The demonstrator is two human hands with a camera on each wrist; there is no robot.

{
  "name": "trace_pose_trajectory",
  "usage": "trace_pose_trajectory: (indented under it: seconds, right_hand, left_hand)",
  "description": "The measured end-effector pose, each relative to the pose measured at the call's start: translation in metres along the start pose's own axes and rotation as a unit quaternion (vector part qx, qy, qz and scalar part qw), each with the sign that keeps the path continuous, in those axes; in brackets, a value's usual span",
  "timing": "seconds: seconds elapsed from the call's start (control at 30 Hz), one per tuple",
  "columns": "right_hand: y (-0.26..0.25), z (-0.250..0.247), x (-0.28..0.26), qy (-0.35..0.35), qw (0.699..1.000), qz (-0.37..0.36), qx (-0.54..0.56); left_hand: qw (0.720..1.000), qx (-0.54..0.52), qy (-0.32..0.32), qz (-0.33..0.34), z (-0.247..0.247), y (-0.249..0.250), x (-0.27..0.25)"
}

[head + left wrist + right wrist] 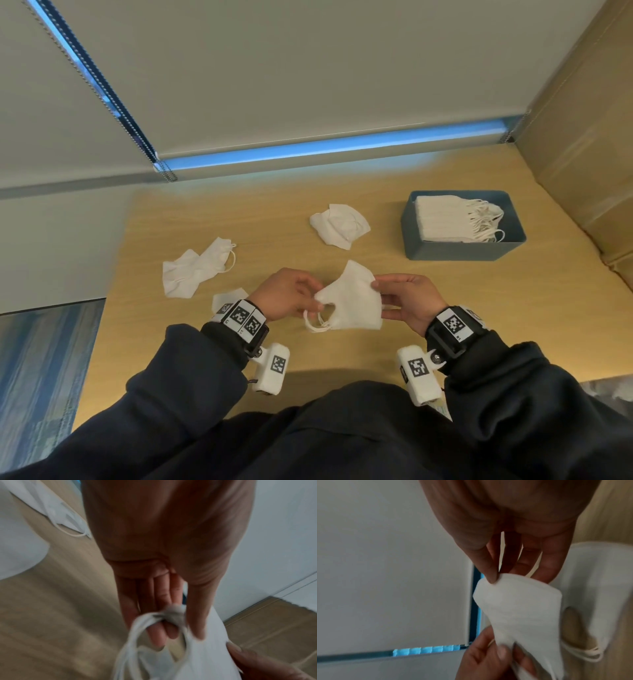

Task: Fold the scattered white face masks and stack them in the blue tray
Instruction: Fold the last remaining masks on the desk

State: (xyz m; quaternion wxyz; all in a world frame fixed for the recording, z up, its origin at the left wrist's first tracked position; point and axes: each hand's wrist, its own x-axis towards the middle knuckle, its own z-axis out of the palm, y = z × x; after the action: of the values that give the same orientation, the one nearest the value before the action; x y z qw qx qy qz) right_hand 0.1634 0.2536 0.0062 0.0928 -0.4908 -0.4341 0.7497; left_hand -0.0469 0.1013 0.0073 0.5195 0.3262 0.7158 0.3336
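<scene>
Both hands hold one white face mask (352,301) just above the wooden table (445,308), folded in half with its ear loops (317,322) hanging at the lower left. My left hand (291,298) pinches its left end by the loops (154,620). My right hand (404,301) pinches the right edge (513,601). The blue tray (455,251) stands at the back right with a stack of folded masks (455,219) inside. Loose masks lie at the left (195,270), the back centre (339,224), and under my left wrist (227,298).
A cardboard box (582,154) rises along the table's right side, close behind the tray. A lowered roller blind (291,75) hangs behind the table's far edge. The table's left edge (113,298) runs near the left loose mask.
</scene>
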Motion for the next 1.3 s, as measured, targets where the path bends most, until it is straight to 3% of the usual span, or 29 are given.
trace_pose_trajectory:
  seconds: [0.17,0.3,1.3]
  right_hand:
    - [0.018,-0.025,0.016,0.023,0.998,0.040,-0.046]
    - [0.017,-0.027,0.029,0.033,0.995,0.028,-0.094]
    - [0.016,-0.028,0.052,0.046,0.977,0.010,-0.208]
  left_hand:
    - [0.993,-0.050,0.080,-0.068,0.018,-0.008,0.010]
    - [0.984,-0.090,0.121,-0.099,0.025,-0.005,0.022]
    - [0.976,-0.106,0.142,-0.124,0.033,-0.028,0.030]
